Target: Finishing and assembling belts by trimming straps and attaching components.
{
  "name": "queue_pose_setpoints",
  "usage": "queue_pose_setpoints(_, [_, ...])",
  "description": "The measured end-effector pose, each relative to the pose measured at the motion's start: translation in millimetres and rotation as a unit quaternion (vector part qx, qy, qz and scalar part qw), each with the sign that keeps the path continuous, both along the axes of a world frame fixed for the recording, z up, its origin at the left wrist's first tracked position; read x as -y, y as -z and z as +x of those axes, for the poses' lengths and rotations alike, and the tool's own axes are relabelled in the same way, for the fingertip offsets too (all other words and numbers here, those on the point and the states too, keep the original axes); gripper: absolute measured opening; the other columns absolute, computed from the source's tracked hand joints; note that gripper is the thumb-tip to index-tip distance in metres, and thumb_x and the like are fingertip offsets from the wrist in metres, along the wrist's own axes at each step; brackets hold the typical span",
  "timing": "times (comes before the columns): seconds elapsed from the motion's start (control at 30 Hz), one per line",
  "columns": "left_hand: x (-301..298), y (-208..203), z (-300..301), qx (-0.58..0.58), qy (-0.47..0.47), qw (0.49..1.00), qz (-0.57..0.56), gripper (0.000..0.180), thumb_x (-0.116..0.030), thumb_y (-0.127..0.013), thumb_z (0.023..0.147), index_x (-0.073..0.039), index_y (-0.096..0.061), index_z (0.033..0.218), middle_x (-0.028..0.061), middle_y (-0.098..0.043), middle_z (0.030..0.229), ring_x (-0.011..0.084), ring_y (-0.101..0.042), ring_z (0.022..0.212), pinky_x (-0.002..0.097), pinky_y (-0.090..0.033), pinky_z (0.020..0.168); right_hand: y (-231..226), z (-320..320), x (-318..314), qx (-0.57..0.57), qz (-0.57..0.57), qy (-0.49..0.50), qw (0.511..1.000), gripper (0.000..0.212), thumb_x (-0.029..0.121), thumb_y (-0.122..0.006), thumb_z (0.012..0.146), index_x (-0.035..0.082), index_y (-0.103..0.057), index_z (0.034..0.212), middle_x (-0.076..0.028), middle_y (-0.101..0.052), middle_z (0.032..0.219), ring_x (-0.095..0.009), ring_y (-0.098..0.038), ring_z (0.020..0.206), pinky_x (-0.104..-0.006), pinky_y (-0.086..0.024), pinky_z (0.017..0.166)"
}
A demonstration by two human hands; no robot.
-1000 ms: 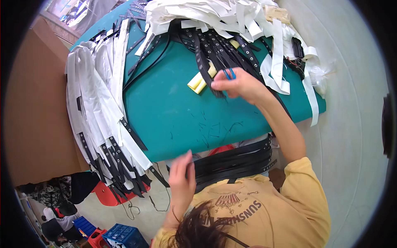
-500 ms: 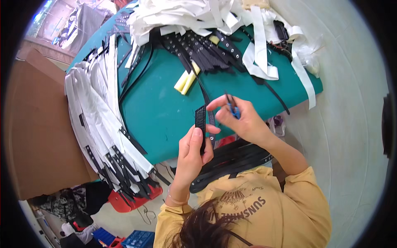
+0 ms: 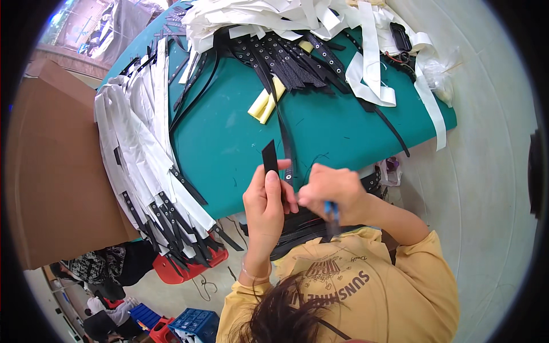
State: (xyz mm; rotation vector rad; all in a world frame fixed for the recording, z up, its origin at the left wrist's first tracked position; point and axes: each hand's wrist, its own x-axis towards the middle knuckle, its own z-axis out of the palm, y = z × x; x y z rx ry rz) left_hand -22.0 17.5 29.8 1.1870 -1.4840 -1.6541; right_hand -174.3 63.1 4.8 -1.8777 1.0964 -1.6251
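Observation:
My left hand (image 3: 264, 200) grips a black strap (image 3: 270, 157) in front of my chest, thumb pressed on its face. The strap's slanted end sticks up above the fingers with a plain, smooth side showing. Just to the right, my right hand (image 3: 338, 188) is closed around small blue-handled snips (image 3: 331, 210). Their dark blades point down toward me and are blurred. Thin dark threads lie beside the right hand's knuckles. Behind the left fingers, a black strap with eyelets (image 3: 286, 143) runs across the table edge.
White-wrapped straps (image 3: 134, 131) hang over the table's left side by a cardboard box (image 3: 63, 166). Black eyelet straps (image 3: 286, 63), white strips (image 3: 251, 23) and a yellow folded piece (image 3: 266, 102) lie on the green table (image 3: 223, 148). A red stool (image 3: 177, 268) stands below.
The strap end has turned from its stitched, textured face to a plain one. My right hand has moved down and closed more, and the snips now point toward me.

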Motion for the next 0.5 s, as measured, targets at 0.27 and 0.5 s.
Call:
queue_pose_setpoints(0.27, [-8.1, -1.9, -4.9, -0.013, 0.047, 0.998, 0.036, 0.023, -0.018, -0.037, 0.1, -0.001, -0.053, 0.104, -0.0007, -0.05, 0.055, 0.0044, -0.044, 0.043, 0.0184, -0.032, 0.041, -0.7, -5.6, 25.5, 0.12, 0.204, 0.008, 0.972, 0.015, 0.013, -0.07, 0.079, 0.006, -0.059, 0.085, -0.001, -0.053, 0.063, -0.009, -0.045, 0.051, -0.0226, -0.038, 0.055])
queue_pose_setpoints(0.5, [-5.3, 2.0, -9.3, -0.037, -0.015, 0.999, 0.024, 0.026, -0.018, -0.039, 0.099, 0.001, -0.055, 0.107, -0.0015, -0.047, 0.052, 0.0042, -0.041, 0.041, 0.0187, -0.03, 0.038, 2.3, 2.3, 8.6, -0.068, 0.014, 0.061, 0.996, 0.018, -0.005, -0.062, 0.064, 0.008, -0.056, 0.076, -0.001, -0.058, 0.068, -0.02, -0.053, 0.057, -0.0308, -0.038, 0.055])
